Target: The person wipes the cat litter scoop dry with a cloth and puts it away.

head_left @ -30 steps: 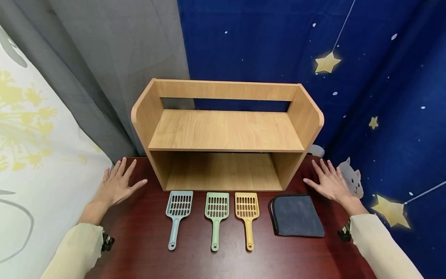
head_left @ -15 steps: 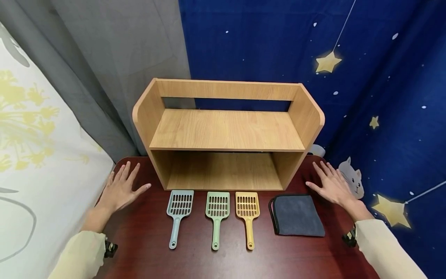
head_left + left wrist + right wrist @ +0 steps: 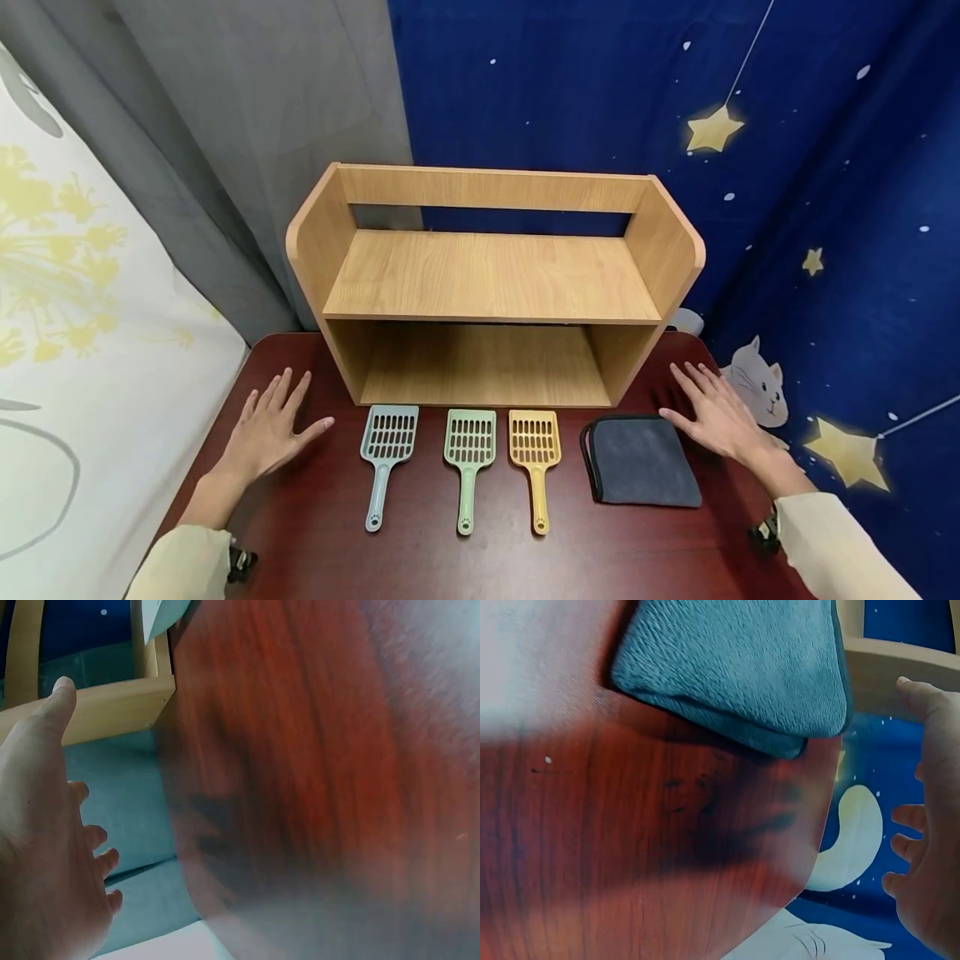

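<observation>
Three slotted litter scoops lie in a row before the shelf: a blue scoop (image 3: 388, 437), a green scoop (image 3: 469, 440) and a yellow scoop (image 3: 535, 440), handles toward me. Right of them lies a folded dark grey cloth (image 3: 643, 461), its plush pile showing in the right wrist view. My left hand (image 3: 266, 429) spreads its fingers over the table's left side, nearest the blue scoop and holding nothing. Beyond the cloth's far right corner, my right hand (image 3: 716, 414) is spread too and holds nothing. Both wrist views show the hands above the tabletop, casting shadows.
A two-tier wooden shelf (image 3: 491, 279) stands at the back of the dark red table (image 3: 420, 567), with bare boards on both levels. Behind it hang a grey curtain (image 3: 262, 83) and a blue star-patterned curtain (image 3: 562, 83). A white patterned cloth (image 3: 90, 375) hangs along the left edge.
My left hand has moved toward me and inward from the table's far left edge. My right hand has shifted slightly toward me. The scoops and cloth stay in place; the view tilts slightly.
</observation>
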